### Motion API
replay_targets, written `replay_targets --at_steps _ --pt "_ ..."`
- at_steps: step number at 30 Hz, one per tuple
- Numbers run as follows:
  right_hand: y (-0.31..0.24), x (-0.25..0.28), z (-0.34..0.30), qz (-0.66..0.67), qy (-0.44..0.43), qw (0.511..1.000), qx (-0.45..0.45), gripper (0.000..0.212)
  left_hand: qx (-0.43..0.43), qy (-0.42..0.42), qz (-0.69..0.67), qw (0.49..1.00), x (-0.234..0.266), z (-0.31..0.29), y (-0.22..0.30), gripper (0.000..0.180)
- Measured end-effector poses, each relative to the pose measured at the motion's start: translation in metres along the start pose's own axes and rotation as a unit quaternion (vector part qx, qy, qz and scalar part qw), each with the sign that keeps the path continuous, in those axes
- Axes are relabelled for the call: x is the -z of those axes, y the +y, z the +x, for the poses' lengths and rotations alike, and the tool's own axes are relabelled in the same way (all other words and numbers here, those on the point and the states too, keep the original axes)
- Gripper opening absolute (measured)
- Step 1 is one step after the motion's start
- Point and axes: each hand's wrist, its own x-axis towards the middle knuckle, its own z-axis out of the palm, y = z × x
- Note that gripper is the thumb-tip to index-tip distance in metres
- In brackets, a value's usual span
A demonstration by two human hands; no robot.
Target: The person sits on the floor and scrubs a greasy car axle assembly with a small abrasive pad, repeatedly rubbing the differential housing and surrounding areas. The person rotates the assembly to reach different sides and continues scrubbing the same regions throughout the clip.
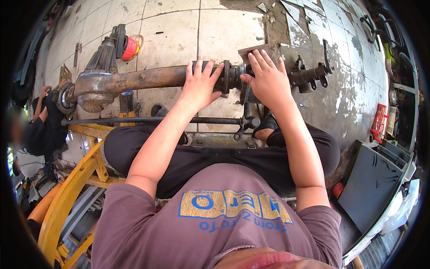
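A rusty vehicle axle housing (148,80) lies crosswise in front of me, its bulky differential (96,92) at the left. My left hand (200,85) rests on the tube beside a dark round flange (227,76), fingers spread. To the right of that flange, my right hand (270,83) lies with fingers apart over the axle's end, its fingertips on a flat brown piece (251,51). What sits beneath my right palm is hidden. A dark steering knuckle (309,77) extends beyond it. Nearer to me, a long black rod (206,120) runs parallel to the tube.
A yellow metal frame (67,197) stands at my left, and another person (40,125) crouches beyond it. Behind the tube is a red and yellow can (130,48). Broken floor tiles (309,27) lie at the far right. A grey metal box (369,186) stands at the near right.
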Motion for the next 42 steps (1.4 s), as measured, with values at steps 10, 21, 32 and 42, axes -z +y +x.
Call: replay_targets --at_steps 10,21,32,42 --pt "-0.002 0.02 0.007 0.037 -0.039 0.998 -0.018 0.071 0.007 -0.006 -0.004 1.0 0.001 0.0 0.001 0.106" --pt "0.004 -0.002 0.004 0.02 0.011 1.0 0.004 0.071 0.003 0.005 -0.002 1.0 -0.001 -0.001 0.0 0.103" --pt "0.005 0.001 0.0 0.037 0.02 0.999 -0.009 0.071 0.004 0.006 -0.008 1.0 -0.001 0.002 0.002 0.103" --pt "0.001 0.0 -0.001 0.012 0.018 1.0 -0.001 0.071 0.004 0.001 -0.008 1.0 -0.001 0.001 0.0 0.105"
